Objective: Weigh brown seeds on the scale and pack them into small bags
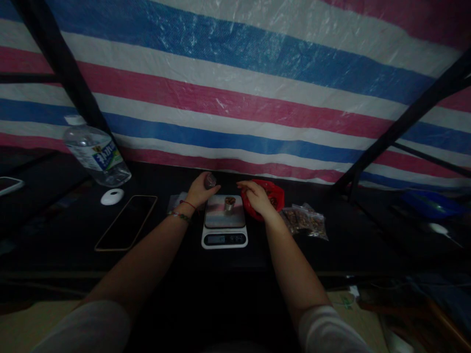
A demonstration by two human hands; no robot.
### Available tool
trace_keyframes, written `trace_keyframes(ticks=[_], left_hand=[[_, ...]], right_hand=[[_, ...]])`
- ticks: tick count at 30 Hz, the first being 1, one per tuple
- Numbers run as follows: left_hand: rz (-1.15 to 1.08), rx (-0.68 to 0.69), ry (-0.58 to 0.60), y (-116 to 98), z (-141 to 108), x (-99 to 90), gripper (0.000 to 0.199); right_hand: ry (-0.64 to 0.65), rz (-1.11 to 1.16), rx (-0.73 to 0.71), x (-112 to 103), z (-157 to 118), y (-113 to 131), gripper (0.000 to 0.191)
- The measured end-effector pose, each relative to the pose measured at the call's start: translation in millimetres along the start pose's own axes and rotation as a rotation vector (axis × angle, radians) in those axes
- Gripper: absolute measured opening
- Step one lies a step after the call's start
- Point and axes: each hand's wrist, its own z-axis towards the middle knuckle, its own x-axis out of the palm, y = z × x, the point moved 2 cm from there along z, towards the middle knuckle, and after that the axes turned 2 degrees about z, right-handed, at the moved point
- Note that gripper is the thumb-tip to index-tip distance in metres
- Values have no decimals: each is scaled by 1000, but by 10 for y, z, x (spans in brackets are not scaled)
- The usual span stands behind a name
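On the black table, a white kitchen scale (pixel 224 237) with a lit display bears a small metal cup (pixel 228 207) heaped with brown bits. My left hand (pixel 198 192) is closed around a small dark, shiny rounded item (pixel 210 181) at the scale's back left corner; its exact kind is unclear. Over the left side of a red plastic bag (pixel 278 192) reaches my right hand (pixel 256 197), fingers stretched toward the scale and nothing visible in them. Brown pieces lie inside the red bag. Clear plastic bags (pixel 176 200) lie partly hidden behind my left wrist.
Several filled clear packets (pixel 307 220) lie right of the red bag. At left are a phone (pixel 127 223), a white mouse (pixel 112 196) and a large plastic bottle (pixel 97 152). Black frame bars (pixel 397 122) slant up before a striped sheet (pixel 235 98). A blue item (pixel 430 203) sits far right.
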Motion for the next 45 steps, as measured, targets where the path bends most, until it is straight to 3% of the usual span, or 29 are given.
trace_keyframes(ticks=[4, 10, 15, 20, 28, 34, 37, 41, 45], left_hand=[[-14, 8, 20, -11, -5, 2, 64], [-38, 27, 37, 7, -9, 10, 57], [-44, 54, 77, 36, -2, 40, 53], [-31, 90, 98, 45, 6, 42, 52], [54, 243, 267, -221, -74, 38, 59], [77, 296, 282, -372, -125, 56, 52], [68, 292, 273, -385, -131, 52, 49], [59, 258, 269, -388, -138, 47, 48], [35, 264, 274, -394, -147, 44, 50]], right_hand=[[145, 70, 49, 5, -50, 39, 40], [293, -71, 78, 41, -91, 149, 69], [306, -223, 26, 124, -74, 88, 49], [251, -128, 20, 152, -69, 114, 32], [-20, 119, 49, 130, -26, 77, 38], [-57, 82, 69, 160, -27, 100, 47], [-76, 95, 81, 160, -34, 145, 38], [-96, -15, -63, 144, -32, 229, 24], [-98, -62, -129, 135, -39, 301, 27]])
